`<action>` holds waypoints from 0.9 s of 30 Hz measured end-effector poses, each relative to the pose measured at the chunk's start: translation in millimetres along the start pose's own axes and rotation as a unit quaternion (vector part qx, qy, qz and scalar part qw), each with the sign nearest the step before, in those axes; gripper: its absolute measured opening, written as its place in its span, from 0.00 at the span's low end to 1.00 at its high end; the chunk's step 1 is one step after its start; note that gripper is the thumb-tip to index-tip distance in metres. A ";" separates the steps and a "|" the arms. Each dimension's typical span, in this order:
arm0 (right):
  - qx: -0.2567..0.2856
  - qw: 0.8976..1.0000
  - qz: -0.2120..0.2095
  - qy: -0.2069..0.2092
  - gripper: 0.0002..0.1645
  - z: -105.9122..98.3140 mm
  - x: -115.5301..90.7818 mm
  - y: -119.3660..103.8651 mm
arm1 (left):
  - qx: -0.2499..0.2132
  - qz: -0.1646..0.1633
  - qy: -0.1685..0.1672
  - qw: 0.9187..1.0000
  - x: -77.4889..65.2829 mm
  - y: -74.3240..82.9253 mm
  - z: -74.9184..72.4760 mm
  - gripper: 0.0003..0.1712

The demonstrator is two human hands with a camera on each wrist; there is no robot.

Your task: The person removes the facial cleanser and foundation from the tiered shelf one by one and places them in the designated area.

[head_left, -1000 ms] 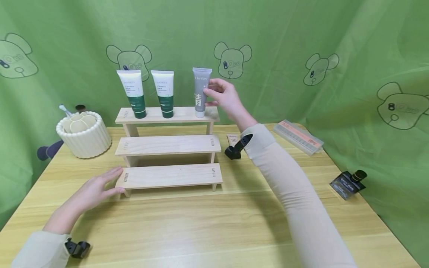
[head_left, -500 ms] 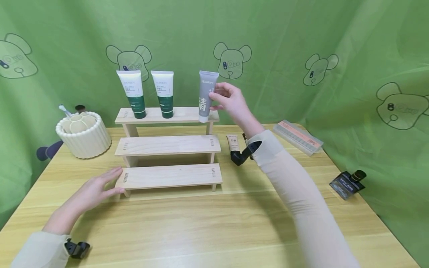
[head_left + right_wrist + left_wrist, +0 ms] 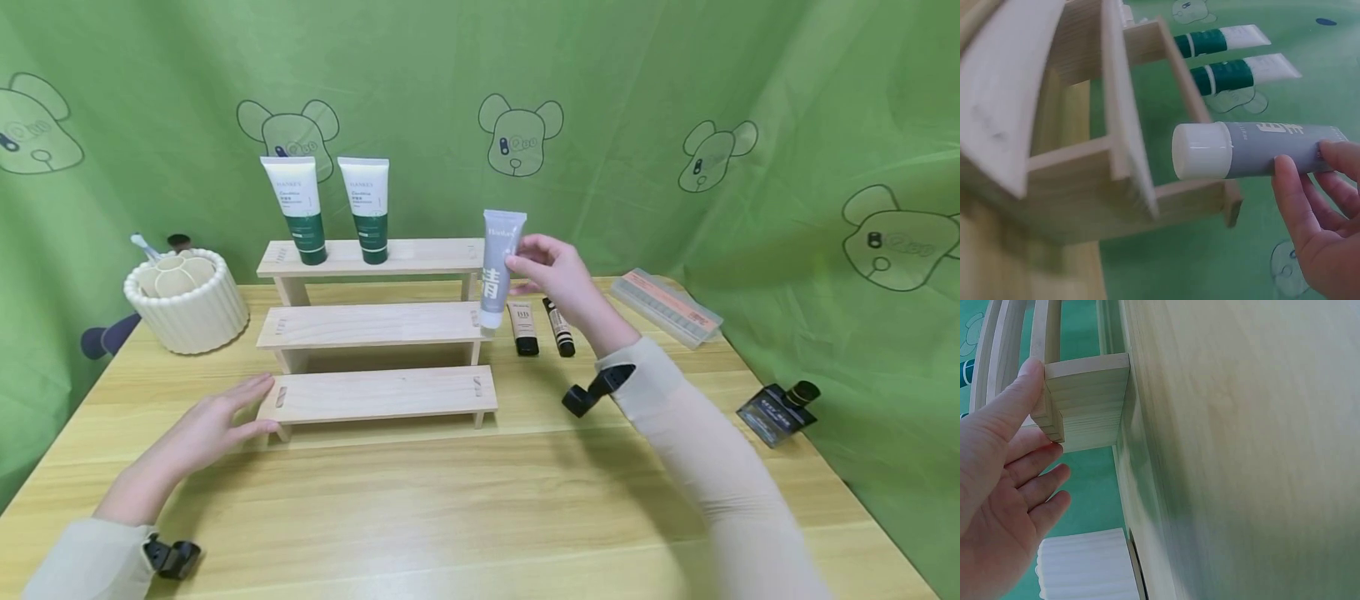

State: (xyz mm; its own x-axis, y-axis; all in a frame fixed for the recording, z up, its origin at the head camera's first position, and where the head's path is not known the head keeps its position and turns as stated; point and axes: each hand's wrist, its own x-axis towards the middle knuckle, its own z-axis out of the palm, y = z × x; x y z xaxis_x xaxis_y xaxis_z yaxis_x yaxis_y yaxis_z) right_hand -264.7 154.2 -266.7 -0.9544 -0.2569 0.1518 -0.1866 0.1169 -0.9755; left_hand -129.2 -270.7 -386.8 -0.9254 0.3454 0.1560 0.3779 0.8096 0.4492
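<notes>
Left hand (image 3: 212,427): flat on the table (image 3: 450,500), fingers straight, touching the left end of the stepped wooden rack (image 3: 378,393) at its lowest tier. Right hand (image 3: 558,271): pinching the grey tube (image 3: 497,271), upright, cap down, just off the middle tier's right end. Top tier: two green-and-white tubes (image 3: 333,208), standing.

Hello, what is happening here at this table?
A person's right hand holds a grey tube upright, cap down, in the air by the right end of a three-step wooden rack. The left hand rests flat against the rack's lowest step. Two green tubes stand on the top step.
</notes>
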 end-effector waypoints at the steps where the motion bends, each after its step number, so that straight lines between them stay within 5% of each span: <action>1: 0.000 1.000 0.004 -0.001 0.19 -2.9 -3.0 4.3 | 0.000 0.000 0.000 1.000 0.1 0.0 0.0 0.40; 18: -0.001 0.994 0.109 -0.023 0.19 -39.7 -52.5 89.0 | 0.000 0.001 -0.004 1.000 0.6 -0.1 -0.6 0.40; 27: -0.057 0.984 0.161 -0.056 0.26 -44.6 -68.9 121.5 | -0.003 -0.004 -0.009 1.000 0.8 0.9 -1.8 0.40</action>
State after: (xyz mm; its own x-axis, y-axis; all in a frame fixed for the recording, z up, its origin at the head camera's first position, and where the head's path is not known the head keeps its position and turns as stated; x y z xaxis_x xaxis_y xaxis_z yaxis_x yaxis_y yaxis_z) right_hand -232.0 229.0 -388.6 -0.9383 -0.2914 -0.1861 0.0896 0.3149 -0.9449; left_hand -129.7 -270.6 -384.7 -0.9278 0.3473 0.1365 0.3702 0.8099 0.4550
